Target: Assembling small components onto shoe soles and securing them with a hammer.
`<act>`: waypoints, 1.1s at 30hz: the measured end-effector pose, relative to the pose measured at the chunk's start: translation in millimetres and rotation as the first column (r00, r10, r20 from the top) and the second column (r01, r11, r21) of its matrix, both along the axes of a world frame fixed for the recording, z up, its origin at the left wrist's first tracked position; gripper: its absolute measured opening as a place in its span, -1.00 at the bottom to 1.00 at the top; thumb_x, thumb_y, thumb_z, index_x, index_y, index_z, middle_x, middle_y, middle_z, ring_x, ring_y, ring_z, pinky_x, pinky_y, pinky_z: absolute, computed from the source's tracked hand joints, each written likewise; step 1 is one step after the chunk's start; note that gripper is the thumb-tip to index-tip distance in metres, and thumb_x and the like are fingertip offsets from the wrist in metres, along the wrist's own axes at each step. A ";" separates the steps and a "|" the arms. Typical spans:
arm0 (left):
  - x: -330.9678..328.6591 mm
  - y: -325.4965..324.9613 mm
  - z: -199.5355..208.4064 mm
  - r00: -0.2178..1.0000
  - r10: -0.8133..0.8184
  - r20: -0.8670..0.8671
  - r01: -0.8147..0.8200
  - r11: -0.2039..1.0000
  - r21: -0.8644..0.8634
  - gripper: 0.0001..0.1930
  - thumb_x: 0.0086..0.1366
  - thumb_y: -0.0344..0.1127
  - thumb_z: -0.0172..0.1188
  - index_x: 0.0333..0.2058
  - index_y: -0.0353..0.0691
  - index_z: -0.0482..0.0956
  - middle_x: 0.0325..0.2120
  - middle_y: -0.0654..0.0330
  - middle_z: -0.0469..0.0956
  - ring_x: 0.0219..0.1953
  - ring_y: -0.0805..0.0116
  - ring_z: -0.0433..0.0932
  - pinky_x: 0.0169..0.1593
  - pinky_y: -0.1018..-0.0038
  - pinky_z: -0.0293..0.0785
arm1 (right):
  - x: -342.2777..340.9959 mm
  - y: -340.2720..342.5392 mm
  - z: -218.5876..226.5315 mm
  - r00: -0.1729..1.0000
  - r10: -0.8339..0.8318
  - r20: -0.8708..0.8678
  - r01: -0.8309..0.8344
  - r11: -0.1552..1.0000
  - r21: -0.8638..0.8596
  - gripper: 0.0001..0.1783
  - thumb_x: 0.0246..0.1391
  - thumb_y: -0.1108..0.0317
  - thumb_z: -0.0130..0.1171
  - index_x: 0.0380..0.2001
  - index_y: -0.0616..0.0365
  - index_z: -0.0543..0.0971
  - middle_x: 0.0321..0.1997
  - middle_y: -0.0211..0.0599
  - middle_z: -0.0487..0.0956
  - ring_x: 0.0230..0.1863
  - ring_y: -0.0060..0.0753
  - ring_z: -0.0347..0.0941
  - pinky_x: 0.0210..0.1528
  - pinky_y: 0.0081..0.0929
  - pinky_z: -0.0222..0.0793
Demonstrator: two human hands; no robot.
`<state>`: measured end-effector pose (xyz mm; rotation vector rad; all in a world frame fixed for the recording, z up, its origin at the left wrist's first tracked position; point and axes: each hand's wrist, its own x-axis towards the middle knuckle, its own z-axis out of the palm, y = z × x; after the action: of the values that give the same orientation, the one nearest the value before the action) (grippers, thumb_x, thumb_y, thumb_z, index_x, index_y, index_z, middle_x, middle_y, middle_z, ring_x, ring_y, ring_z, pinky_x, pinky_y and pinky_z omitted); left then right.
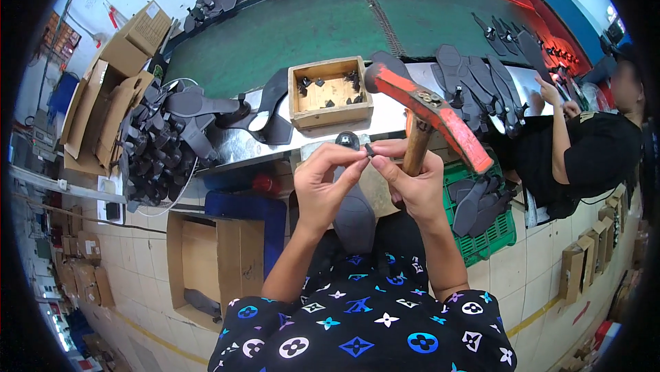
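My left hand (322, 183) and my right hand (417, 183) meet fingertip to fingertip over a small black piece (370, 149), probably a heel tip. Both are closed on it. My right hand also grips the wooden handle of a hammer (440, 119), its orange-red head raised up and to the right. Below and behind my hands, a dark grey shoe sole (355, 224) lies over my lap, and a shiny black rounded end (347, 140) shows just behind my left fingers. Beyond them stands a wooden box (331, 120) with several small black pieces inside.
Dark soles with heels are piled on the left (168, 135) and lie on the bench at right (474, 80). Behind runs a green conveyor belt (275, 42). A green crate (491, 241) holds soles; a cardboard box (240, 262) stands at lower left. A co-worker (584, 135) sits at right.
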<state>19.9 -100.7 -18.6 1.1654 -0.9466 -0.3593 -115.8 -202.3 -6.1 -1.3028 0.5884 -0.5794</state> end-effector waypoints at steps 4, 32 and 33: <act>34.5 -12.4 -33.5 0.911 0.203 0.359 -0.293 0.932 0.216 -0.77 0.18 -0.37 0.40 -0.23 -0.36 0.65 -0.27 0.09 0.63 -0.24 0.24 0.61 -0.09 0.43 0.50 | 14.9 -15.1 -24.6 0.974 -0.135 0.184 0.183 0.943 -0.278 -0.75 0.10 0.41 0.36 -0.15 0.26 0.66 -0.28 -0.37 0.66 -0.34 -0.66 0.51 -0.30 -0.67 0.40; 58.0 8.1 -71.5 0.977 -0.023 0.213 -0.078 0.889 0.452 -0.71 0.08 -0.37 0.46 -0.23 -0.38 0.68 -0.37 0.09 0.70 -0.29 0.46 0.64 -0.17 0.49 0.55 | 27.6 3.6 -30.0 0.978 0.048 -0.204 -0.188 0.631 -0.753 -0.74 0.14 0.46 0.23 -0.11 0.31 0.51 -0.27 -0.06 0.56 -0.31 -0.11 0.55 -0.24 -0.36 0.45; 61.0 7.1 -77.5 0.988 -0.069 0.135 0.010 0.916 0.400 -0.72 0.10 -0.38 0.43 -0.20 -0.35 0.69 -0.35 0.11 0.71 -0.30 0.49 0.63 -0.18 0.50 0.54 | 18.8 14.4 -22.1 0.990 0.000 -0.143 -0.089 0.785 -0.613 -0.73 0.19 0.43 0.21 -0.07 0.31 0.50 -0.32 -0.08 0.55 -0.36 -0.15 0.53 -0.27 -0.39 0.44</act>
<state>80.9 -93.6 -96.1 1.5642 -1.0567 -0.5218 -97.0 -187.9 -28.1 -1.9909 0.4889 -0.6782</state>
